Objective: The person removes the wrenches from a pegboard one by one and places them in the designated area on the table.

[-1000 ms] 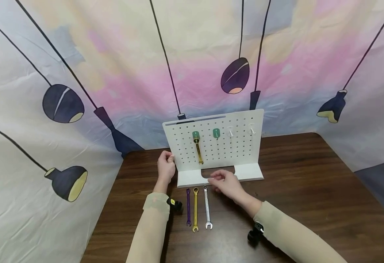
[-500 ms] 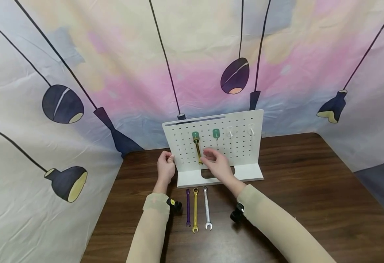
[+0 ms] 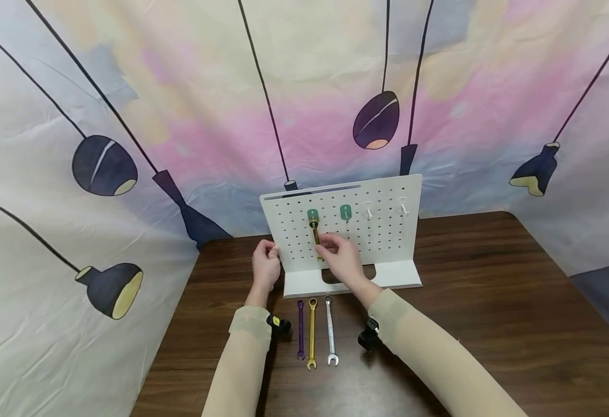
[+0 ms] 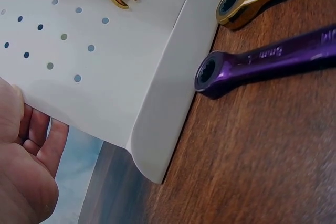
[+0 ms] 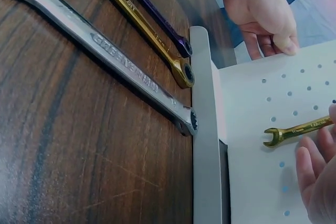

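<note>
A small gold combination wrench (image 3: 315, 232) hangs by its ring end from the left green hook (image 3: 312, 215) on a white pegboard (image 3: 388, 231). My right hand (image 3: 343, 260) pinches its shank between thumb and fingers; in the right wrist view its open end (image 5: 273, 137) sticks out past the fingers. My left hand (image 3: 266, 267) grips the pegboard's left edge, thumb in front and fingers behind, as the left wrist view shows. On the table before the board lie a purple wrench (image 3: 301, 330), a larger gold wrench (image 3: 312, 336) and a silver wrench (image 3: 331, 333), side by side.
Another green hook (image 3: 346, 212) and two clear hooks, one mid-board (image 3: 369, 209) and one farther right (image 3: 403, 207), hold nothing. The board's base has a cutout. Brown wooden table (image 3: 471, 301) extends to the right. A printed curtain (image 3: 200, 116) hangs behind.
My right hand has moved up and left from the board's base to the hanging gold wrench and taken hold of it. My left hand has stayed on the board's edge.
</note>
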Demonstrator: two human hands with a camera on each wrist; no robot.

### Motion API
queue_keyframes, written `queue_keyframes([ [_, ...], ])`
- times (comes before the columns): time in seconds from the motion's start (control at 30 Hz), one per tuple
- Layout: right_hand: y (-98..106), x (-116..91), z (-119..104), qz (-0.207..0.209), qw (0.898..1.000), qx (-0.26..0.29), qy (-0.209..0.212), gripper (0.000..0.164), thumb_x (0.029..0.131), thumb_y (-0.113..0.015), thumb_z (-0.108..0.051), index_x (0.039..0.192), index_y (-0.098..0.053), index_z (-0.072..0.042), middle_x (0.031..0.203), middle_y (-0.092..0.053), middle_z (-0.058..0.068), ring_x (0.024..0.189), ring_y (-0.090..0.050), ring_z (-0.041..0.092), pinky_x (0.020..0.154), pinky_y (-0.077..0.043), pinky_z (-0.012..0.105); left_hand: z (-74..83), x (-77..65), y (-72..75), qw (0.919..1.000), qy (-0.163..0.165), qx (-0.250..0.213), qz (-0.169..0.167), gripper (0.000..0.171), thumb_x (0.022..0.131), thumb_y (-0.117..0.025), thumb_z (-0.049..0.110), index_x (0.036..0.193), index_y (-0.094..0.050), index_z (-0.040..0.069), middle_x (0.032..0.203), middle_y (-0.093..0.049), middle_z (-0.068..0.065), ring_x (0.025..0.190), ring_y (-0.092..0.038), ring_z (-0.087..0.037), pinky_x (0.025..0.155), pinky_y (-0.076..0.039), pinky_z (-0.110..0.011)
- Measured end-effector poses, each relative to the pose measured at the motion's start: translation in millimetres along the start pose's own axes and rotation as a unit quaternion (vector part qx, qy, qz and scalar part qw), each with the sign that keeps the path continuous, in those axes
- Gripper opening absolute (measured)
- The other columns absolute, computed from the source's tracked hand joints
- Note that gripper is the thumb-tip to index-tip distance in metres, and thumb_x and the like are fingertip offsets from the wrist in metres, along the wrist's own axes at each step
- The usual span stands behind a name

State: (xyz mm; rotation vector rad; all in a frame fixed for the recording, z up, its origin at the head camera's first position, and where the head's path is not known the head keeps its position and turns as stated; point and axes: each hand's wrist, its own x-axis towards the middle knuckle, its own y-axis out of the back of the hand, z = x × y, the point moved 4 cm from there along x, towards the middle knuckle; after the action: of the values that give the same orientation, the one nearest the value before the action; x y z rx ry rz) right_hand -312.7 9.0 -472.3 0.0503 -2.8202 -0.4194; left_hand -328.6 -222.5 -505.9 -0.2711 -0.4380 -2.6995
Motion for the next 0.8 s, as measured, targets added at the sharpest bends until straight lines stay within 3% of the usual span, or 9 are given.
queue_keyframes([
  [0.37,-5,3,2,0.006,1.000,-0.027,-0.011,0.024,0.097,-0.081,-0.021,0.118,-0.078,-0.010,0.109,-0.077,0.002,0.097,-0.072,0.019,0.089,-0.059,0.036,3.8,-2.9,0.4,1.0000,0.006,-0.003,0.003,0.012,0.107,-0.059,0.002,0.095,-0.057,0.002,0.091,-0.057,-0.011,0.082,-0.054,-0.024,0.069,-0.045,-0.030],
  [0.6,-9,2,-2,0.011,1.000,-0.018,-0.009,0.021,0.096,-0.083,-0.021,0.111,-0.077,-0.008,0.105,-0.076,0.004,0.093,-0.071,0.020,0.086,-0.060,0.038,1.1,-0.8,-0.4,1.0000,0.007,0.005,-0.003,0.011,0.108,-0.058,0.003,0.097,-0.057,0.003,0.092,-0.058,-0.012,0.084,-0.055,-0.025,0.071,-0.045,-0.032],
  [0.8,-12,-5,0,-0.012,0.999,0.010,-0.034,0.019,0.099,-0.080,-0.022,0.107,-0.070,-0.008,0.109,-0.073,0.006,0.098,-0.071,0.022,0.091,-0.058,0.041,1.4,-1.3,0.1,1.0000,0.007,0.007,-0.002,0.011,0.108,-0.059,0.003,0.097,-0.057,0.002,0.092,-0.058,-0.012,0.083,-0.054,-0.025,0.072,-0.045,-0.032],
])
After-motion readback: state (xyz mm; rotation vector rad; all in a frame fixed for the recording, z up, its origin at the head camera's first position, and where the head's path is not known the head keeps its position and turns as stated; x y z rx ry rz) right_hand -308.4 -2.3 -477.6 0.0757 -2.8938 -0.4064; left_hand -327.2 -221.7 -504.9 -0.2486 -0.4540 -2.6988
